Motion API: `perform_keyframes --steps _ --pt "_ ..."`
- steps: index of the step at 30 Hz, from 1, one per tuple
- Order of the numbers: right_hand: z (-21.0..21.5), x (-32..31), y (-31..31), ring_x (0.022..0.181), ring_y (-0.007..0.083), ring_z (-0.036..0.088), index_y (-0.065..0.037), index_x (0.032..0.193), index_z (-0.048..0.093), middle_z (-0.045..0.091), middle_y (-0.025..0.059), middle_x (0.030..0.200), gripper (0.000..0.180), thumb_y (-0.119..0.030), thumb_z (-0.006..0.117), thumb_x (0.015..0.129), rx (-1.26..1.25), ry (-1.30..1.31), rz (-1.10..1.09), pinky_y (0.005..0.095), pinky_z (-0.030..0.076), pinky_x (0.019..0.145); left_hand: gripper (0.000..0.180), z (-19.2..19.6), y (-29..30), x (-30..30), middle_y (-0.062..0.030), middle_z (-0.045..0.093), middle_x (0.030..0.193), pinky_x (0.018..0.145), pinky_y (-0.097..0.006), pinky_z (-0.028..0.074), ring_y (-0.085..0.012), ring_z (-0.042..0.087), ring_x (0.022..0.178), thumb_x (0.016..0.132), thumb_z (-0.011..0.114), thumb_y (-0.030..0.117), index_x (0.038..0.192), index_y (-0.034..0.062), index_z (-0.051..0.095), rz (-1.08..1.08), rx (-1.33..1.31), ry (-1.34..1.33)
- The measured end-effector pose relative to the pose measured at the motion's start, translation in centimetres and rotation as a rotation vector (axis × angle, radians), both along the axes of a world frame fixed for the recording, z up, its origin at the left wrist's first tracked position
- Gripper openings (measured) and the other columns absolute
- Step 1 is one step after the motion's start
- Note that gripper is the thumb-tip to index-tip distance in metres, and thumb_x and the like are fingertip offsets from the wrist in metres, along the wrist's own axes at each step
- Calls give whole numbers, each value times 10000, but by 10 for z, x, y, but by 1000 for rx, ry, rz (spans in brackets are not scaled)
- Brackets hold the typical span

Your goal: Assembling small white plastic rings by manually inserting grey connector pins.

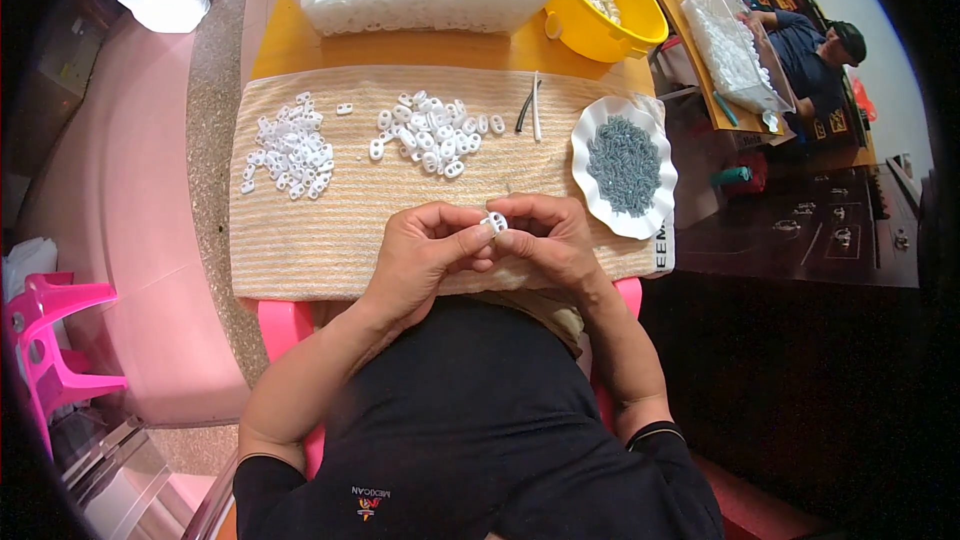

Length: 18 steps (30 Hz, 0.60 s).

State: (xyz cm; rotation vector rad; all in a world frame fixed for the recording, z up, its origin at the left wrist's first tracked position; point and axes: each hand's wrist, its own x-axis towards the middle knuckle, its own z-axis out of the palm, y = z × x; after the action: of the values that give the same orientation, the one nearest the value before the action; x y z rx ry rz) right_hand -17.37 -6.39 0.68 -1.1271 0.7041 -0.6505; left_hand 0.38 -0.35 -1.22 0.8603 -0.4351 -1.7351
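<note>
Between my two hands, over the towel's near edge, is a small white plastic piece with two holes [495,223]. My left hand [440,240] pinches it from the left, thumb and forefinger closed. From the other side my right hand [545,235] grips it the same way. Beyond the hands lies a heap of white oval two-hole pieces [435,135]. Further left is a pile of smaller, flatter white two-hole pieces [290,152]. On the right, a white scalloped dish [590,195] holds many small grey cylindrical pieces [625,165].
A striped beige towel [350,240] covers the near table. One black and one white thin stick [537,110] lie near the dish. At the back stand a clear bin of white pieces [430,5] and a yellow basin [600,35]. Another person [810,60] sits at right; a pink stool [65,340] stands left.
</note>
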Motion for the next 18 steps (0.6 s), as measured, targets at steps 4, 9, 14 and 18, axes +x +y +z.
perform_keyframes --steps 4,9,14,18 --pt "1 1 3 795 181 677 62 1100 605 677 119 918 274 -4 666 841 32 -16 -23 283 556 725 133 -1 1 0 -97 672 873 662 -254 573 -139 649 750 871 657 48 988 -12 633 2 -1 -13" --pt "3 1 3 786 180 676 65 1101 602 677 122 920 286 -12 673 835 30 24 -26 283 556 719 122 -2 1 0 -97 672 877 663 -248 572 -140 651 752 874 657 54 975 -10 632 -4 -1 3" --pt "0 3 2 848 137 639 56 1076 633 642 59 942 259 -31 683 837 -47 3 -20 252 517 759 133 8 -2 1 -71 664 855 720 -249 561 -126 644 772 861 686 71 955 6 618 -32 44 76" --pt "-11 -1 -2 884 115 574 33 1126 631 592 54 974 296 -21 686 841 -166 -36 30 234 470 764 92 5 -2 2 -74 667 886 723 -258 568 -137 652 778 870 668 69 926 35 603 -41 31 109"
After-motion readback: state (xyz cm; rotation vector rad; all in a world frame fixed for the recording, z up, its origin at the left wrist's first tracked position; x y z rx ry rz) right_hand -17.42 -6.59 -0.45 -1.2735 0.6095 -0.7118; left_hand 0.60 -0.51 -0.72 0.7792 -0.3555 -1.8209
